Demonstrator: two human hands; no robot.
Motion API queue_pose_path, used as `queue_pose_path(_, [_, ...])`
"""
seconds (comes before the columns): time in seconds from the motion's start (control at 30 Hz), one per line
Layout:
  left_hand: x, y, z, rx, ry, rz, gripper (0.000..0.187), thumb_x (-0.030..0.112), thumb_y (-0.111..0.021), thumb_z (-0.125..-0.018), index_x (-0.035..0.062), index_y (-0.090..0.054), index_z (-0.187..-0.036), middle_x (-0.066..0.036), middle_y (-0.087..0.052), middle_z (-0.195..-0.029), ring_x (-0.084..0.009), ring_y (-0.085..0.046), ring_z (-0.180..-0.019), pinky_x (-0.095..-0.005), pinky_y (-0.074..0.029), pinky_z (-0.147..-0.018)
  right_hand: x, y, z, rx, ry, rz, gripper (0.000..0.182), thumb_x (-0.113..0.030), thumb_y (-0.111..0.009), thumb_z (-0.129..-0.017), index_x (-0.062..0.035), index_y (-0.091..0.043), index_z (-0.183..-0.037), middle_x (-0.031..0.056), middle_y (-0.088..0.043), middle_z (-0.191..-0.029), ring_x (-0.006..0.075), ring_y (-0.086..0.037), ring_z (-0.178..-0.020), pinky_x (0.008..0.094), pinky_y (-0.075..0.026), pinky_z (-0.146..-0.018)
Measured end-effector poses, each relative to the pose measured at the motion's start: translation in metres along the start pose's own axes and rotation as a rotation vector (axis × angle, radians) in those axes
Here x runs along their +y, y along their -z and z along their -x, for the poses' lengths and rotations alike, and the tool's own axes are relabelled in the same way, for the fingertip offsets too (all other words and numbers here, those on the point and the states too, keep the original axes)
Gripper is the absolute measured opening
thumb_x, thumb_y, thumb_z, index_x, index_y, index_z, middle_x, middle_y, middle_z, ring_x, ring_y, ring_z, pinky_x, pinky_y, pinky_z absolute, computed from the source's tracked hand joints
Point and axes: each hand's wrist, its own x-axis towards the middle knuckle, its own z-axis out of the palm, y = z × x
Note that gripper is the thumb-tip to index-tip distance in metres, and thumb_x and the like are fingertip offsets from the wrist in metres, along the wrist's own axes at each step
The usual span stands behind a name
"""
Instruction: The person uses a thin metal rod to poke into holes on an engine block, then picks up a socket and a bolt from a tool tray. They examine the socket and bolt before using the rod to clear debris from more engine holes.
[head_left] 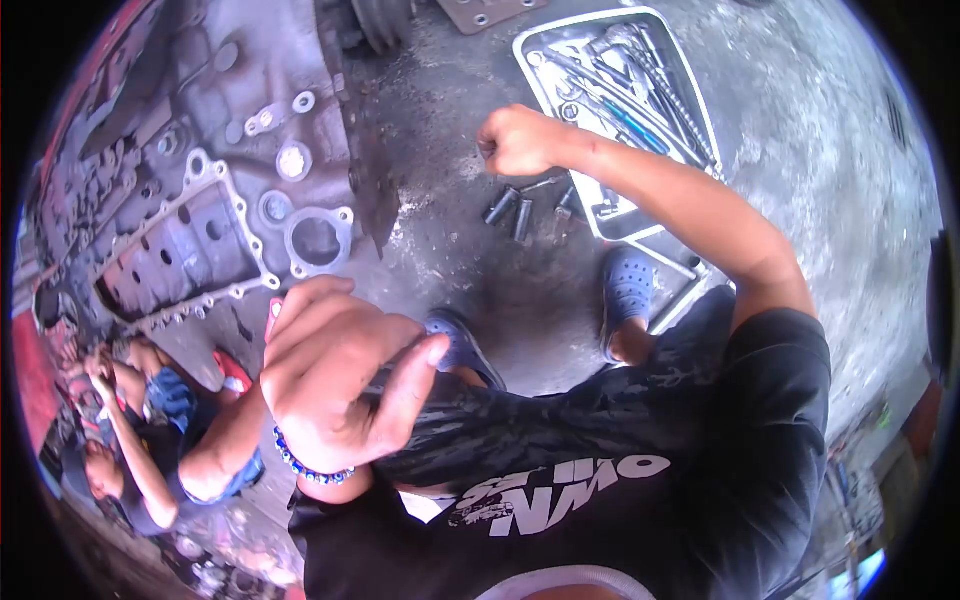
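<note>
My left hand (340, 375), wearing a blue beaded bracelet (305, 465), is raised close to the camera beside the engine block. Its fingers curl away from view and the thumb points right; a small red spot shows at its far edge, and I cannot make out what it holds. My right hand (525, 140) is a closed fist over the floor, left of the tool tray (527, 75). Whatever may be inside the fist is hidden. Below it, several dark sockets (523, 220) lie on the floor. Wrenches (600, 85) and other tools fill the tray.
A large metal engine block (230, 140) with a rectangular opening takes up the left. Another person (150, 450) sits at lower left, hands on machine parts. My feet in blue clogs (628, 285) stand on the stained concrete floor (800, 200). A metal bar (680, 298) lies beside the right foot.
</note>
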Motion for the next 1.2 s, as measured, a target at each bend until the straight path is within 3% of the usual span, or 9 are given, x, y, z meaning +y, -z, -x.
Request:
queue_pose_path(0.1, [-0.005,0.002,-0.011,-0.113,-0.057,0.067,0.013,0.004,-0.076,-0.064,-0.0008,-0.064,-0.067,-0.009,-0.062,-0.061,-0.0227,-0.058,-0.055,-0.0436,-0.047,-0.076,0.027,-0.019,0.009,0.201,-0.144,-0.144,0.02,-0.014,-0.061,-0.071,-0.001,-0.068,-0.084,0.0167,-0.068,-0.08,0.0297,-0.067,-0.076,0.0392,-0.053,-0.073])
queue_pose_path(0.23, [-0.011,-0.011,-0.016,-0.283,-0.148,0.121,0.017,0.006,-0.08,-0.062,0.0023,-0.065,-0.068,-0.006,-0.062,-0.061,-0.0216,-0.057,-0.053,-0.0418,-0.047,-0.074,0.029,-0.007,0.031,0.216,-0.385,-0.264,0.023,-0.012,-0.059,-0.075,-0.003,-0.069,-0.094,0.0105,-0.069,-0.078,0.0159,-0.067,-0.07,0.0311,-0.053,-0.068])
queue_pose_path(0.47, [-0.01,-0.04,-0.016,-0.498,-0.339,0.275,0.017,0.004,-0.074,-0.064,0.0034,-0.064,-0.078,-0.002,-0.055,-0.059,-0.0195,-0.055,-0.056,-0.0399,-0.048,-0.07,0.017,0.054,0.125,0.481,-0.571,-0.508,0.025,-0.013,-0.059,-0.08,-0.0002,-0.066,-0.1,0.0066,-0.068,-0.086,0.0134,-0.064,-0.076,0.0281,-0.052,-0.069])
queue_pose_path(0.6, [0.001,-0.055,-0.018,-0.549,-0.415,0.349,0.016,0.006,-0.071,-0.065,0.0026,-0.063,-0.079,-0.001,-0.054,-0.06,-0.017,-0.056,-0.058,-0.0379,-0.048,-0.071,0.003,0.053,0.206,0.554,-0.716,-0.701,0.039,-0.013,-0.058,-0.083,0.0029,-0.058,-0.118,0.0098,-0.067,-0.089,0.0153,-0.064,-0.075,0.0275,-0.054,-0.073])
queue_pose_path(0.7, [0.003,-0.063,-0.031,-0.65,-0.429,0.307,0.015,0.005,-0.073,-0.067,0.0037,-0.062,-0.077,-0.002,-0.053,-0.059,-0.0187,-0.056,-0.059,-0.0382,-0.048,-0.072,0.012,0.012,0.248,0.572,-0.796,-0.954,0.053,-0.01,-0.06,-0.082,0.0039,-0.048,-0.131,0.0137,-0.067,-0.093,0.0195,-0.066,-0.075,0.0301,-0.056,-0.073])
queue_pose_path(0.8, [-0.002,-0.075,-0.042,-0.753,-0.39,0.263,0.013,0.006,-0.074,-0.071,0.0043,-0.062,-0.076,-0.004,-0.058,-0.062,-0.021,-0.058,-0.058,-0.0374,-0.048,-0.071,0.025,-0.052,0.26,0.601,-0.807,-1.207,0.043,-0.003,-0.06,-0.081,0.0056,-0.052,-0.123,0.0153,-0.07,-0.092,0.0218,-0.069,-0.078,0.0327,-0.058,-0.071])
queue_pose_path(0.87, [-0.003,-0.084,-0.05,-0.778,-0.357,0.218,0.012,0.007,-0.074,-0.07,0.0058,-0.063,-0.074,-0.005,-0.06,-0.063,-0.0223,-0.058,-0.058,-0.0365,-0.047,-0.071,0.025,-0.094,0.263,0.522,-0.733,-1.376,0.029,0.002,-0.063,-0.082,-0.0006,-0.061,-0.111,0.0111,-0.069,-0.091,0.0175,-0.068,-0.076,0.0293,-0.057,-0.07])
queue_pose_path(0.97, [0.0,-0.1,-0.06,-0.832,-0.355,0.207,0.011,0.008,-0.076,-0.07,0.0065,-0.064,-0.072,-0.005,-0.06,-0.062,-0.0234,-0.058,-0.058,-0.0353,-0.046,-0.069,0.021,-0.145,0.278,0.337,-0.711,-1.533,0.022,0.002,-0.065,-0.082,-0.0016,-0.06,-0.103,0.0086,-0.068,-0.085,0.0152,-0.067,-0.072,0.0272,-0.055,-0.065])
queue_pose_path(1.2, [0.01,-0.145,-0.073,-1.01,-0.409,0.226,0.012,0.01,-0.077,-0.071,0.0062,-0.065,-0.072,-0.007,-0.058,-0.06,-0.0253,-0.057,-0.058,-0.0348,-0.046,-0.07,0.025,-0.192,0.294,0.375,-0.685,-1.473,0.015,0.006,-0.061,-0.081,0.0,-0.059,-0.094,0.0081,-0.065,-0.077,0.0146,-0.063,-0.066,0.0282,-0.051,-0.059])
